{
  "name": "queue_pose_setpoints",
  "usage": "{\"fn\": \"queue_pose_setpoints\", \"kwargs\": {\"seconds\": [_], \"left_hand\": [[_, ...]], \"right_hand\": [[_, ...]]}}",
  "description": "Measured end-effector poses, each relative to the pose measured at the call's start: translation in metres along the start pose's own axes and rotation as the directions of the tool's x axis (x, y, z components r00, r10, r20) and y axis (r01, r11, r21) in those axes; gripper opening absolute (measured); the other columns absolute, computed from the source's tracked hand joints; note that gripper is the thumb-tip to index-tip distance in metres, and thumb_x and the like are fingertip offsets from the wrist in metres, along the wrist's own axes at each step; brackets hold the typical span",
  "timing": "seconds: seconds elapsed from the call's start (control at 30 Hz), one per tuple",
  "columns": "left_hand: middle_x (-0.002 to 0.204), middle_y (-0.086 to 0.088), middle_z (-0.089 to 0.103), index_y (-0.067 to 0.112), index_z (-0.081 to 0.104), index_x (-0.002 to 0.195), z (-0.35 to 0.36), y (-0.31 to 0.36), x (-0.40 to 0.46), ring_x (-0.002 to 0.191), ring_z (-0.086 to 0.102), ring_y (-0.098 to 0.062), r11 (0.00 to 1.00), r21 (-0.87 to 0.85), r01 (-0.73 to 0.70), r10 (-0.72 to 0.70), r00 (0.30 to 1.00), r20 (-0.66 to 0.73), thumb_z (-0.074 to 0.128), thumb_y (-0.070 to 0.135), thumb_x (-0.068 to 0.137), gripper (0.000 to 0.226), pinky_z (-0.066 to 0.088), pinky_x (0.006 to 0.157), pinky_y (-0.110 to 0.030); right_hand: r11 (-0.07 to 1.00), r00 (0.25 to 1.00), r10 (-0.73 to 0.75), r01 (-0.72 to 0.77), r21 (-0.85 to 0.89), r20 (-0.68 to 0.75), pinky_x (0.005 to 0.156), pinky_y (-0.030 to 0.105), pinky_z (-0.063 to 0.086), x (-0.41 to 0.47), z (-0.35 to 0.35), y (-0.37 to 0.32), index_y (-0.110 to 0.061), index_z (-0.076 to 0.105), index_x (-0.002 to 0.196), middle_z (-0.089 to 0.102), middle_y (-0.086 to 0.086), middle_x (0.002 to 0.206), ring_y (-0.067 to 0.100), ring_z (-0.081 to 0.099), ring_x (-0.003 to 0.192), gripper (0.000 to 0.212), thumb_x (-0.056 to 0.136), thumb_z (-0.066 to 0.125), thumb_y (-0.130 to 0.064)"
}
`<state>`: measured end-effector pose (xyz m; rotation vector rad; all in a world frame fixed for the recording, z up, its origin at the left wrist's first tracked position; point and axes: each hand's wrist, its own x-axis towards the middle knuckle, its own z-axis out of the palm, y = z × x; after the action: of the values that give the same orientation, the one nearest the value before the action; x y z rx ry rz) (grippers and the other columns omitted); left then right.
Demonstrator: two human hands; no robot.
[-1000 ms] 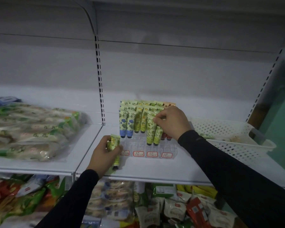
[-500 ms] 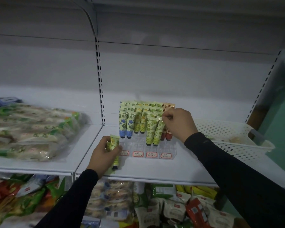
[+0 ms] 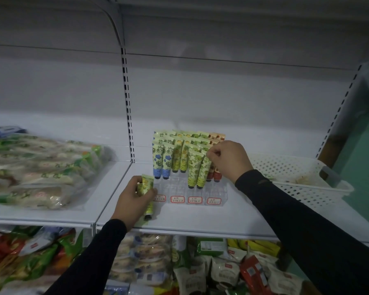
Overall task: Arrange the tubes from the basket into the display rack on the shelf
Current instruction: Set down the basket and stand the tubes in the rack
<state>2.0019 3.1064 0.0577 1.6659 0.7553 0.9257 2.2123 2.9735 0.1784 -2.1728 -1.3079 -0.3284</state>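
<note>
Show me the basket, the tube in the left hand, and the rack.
basket (image 3: 337,191): head view, front rim.
tube (image 3: 147,184): head view, upper body above the left hand's fingers.
rack (image 3: 179,189): head view, empty clear front slots.

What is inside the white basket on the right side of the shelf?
The white basket shows a mostly bare perforated floor, with something brownish and blurred near its right end. No tube is clearly visible there. The right hand and sleeve cover its left corner.

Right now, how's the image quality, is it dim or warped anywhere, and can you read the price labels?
Head view: dim, bluish light; wide-angle lens bows the shelf upright; the snack bags at left are smeared; the display rack and right hand are fairly sharp; the red-bordered price labels are too small to read.
</note>
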Motion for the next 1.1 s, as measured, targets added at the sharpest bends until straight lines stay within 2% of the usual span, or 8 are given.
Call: {"fn": "queue_pose_setpoints", "kwargs": {"seconds": [0.23,0.43,0.6,0.7,0.8,0.9,1.0,1.1], "left_hand": [[0.088,0.000,0.070,0.030,0.059,0.098,-0.001,-0.001,0.000,0.064,0.065,-0.009,1.000,-0.021,-0.002,0.002,1.000,-0.007,0.069,0.024,0.089,0.014,0.048,0.055,-0.026],[0.088,-0.003,0.067,0.027,0.059,0.098,-0.002,0.003,-0.003,0.062,0.063,-0.013,0.998,-0.064,-0.013,0.010,0.999,-0.051,0.071,0.023,0.088,0.016,0.052,0.052,-0.032],[0.095,-0.004,0.067,0.032,0.060,0.096,-0.007,0.014,-0.003,0.077,0.064,-0.021,0.994,-0.103,-0.038,0.027,0.994,-0.105,0.076,0.029,0.083,0.021,0.057,0.065,-0.045],[0.100,-0.001,0.069,0.033,0.065,0.099,-0.006,0.032,-0.007,0.086,0.066,-0.019,0.989,-0.115,-0.091,0.084,0.995,-0.060,0.077,0.029,0.083,0.021,0.058,0.066,-0.036],[0.101,0.001,0.071,0.033,0.067,0.101,0.002,0.052,-0.012,0.091,0.066,-0.017,0.975,-0.174,-0.136,0.144,0.989,0.031,0.078,0.027,0.081,0.024,0.055,0.070,-0.030],[0.122,0.004,0.064,0.040,0.058,0.119,0.012,0.063,-0.015,0.115,0.058,-0.019,0.984,-0.131,-0.122,0.138,0.983,0.122,0.082,0.046,0.072,0.053,0.054,0.090,-0.040],[0.130,0.007,0.049,0.043,0.050,0.126,0.020,0.072,-0.024,0.121,0.044,-0.008,0.988,-0.081,-0.133,0.142,0.982,0.126,0.082,0.034,0.076,0.060,0.048,0.085,-0.022],[0.133,0.007,0.047,0.041,0.051,0.128,0.025,0.073,-0.027,0.126,0.037,-0.006,0.984,-0.112,-0.135,0.153,0.973,0.172,0.083,0.032,0.074,0.063,0.048,0.099,-0.036]], "right_hand": [[0.999,0.999,-0.017,0.018,0.037,-0.038,0.070,0.020,0.041,-0.006,0.000,0.001,-0.006,0.075,0.083,0.072,0.003,0.083,0.014,0.059,0.072,0.027,0.095,0.056,-0.020],[0.997,0.992,-0.021,0.030,0.072,-0.123,0.054,0.020,0.025,-0.011,-0.008,0.002,-0.007,0.060,0.060,0.054,0.006,0.056,0.017,0.046,0.056,0.040,0.096,0.055,-0.024],[0.994,0.986,-0.005,0.024,0.111,-0.168,0.061,0.007,0.031,-0.018,-0.015,0.003,-0.015,0.075,0.088,0.059,-0.002,0.078,0.004,0.045,0.068,0.027,0.096,0.056,-0.031],[0.982,0.983,-0.047,0.078,0.174,-0.178,0.066,0.012,0.035,-0.027,-0.019,-0.006,-0.015,0.075,0.089,0.063,-0.003,0.081,0.007,0.053,0.075,0.026,0.095,0.058,-0.033],[0.932,0.996,-0.074,0.090,0.352,-0.059,0.071,0.017,0.046,-0.039,-0.020,-0.024,-0.018,0.075,0.095,0.065,-0.012,0.090,0.002,0.059,0.080,0.025,0.094,0.059,-0.036],[0.900,0.983,-0.120,0.049,0.434,0.138,0.073,0.010,0.043,-0.048,-0.015,-0.040,-0.020,0.073,0.103,0.064,-0.020,0.093,-0.008,0.058,0.087,0.030,0.095,0.056,-0.043],[0.866,0.967,-0.090,-0.041,0.498,0.236,0.068,0.016,0.044,-0.055,-0.011,-0.046,-0.019,0.071,0.107,0.063,-0.019,0.083,-0.005,0.059,0.075,0.032,0.095,0.054,-0.044],[0.811,0.944,-0.021,-0.176,0.559,0.328,0.061,0.017,0.049,-0.056,-0.008,-0.046,-0.017,0.068,0.107,0.067,-0.009,0.083,0.001,0.064,0.069,0.028,0.095,0.057,-0.040]]}}
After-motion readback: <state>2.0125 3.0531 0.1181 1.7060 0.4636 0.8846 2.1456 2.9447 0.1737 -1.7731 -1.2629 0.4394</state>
